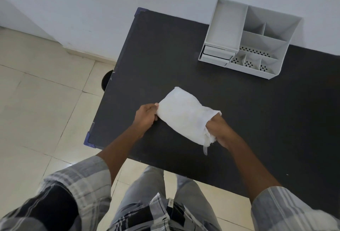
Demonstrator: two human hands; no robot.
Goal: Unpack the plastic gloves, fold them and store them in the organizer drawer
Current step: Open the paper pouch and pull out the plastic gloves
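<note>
Two hands hold a white pack of plastic gloves [184,115] just above the dark surface [165,50]. The left hand [146,116] pinches one end of the pack with its fingers closed on it. The right hand [219,129] grips the other end, where the plastic bunches up and a thin strip hangs down. Farther out, past the right hand, a white organizer [246,37] sits by the wall, its small drawer [217,55] on the side nearer the hands.

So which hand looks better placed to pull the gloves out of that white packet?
The right hand: it's already at the glove packet's open end, while the left hand pinches the closed end.
</note>
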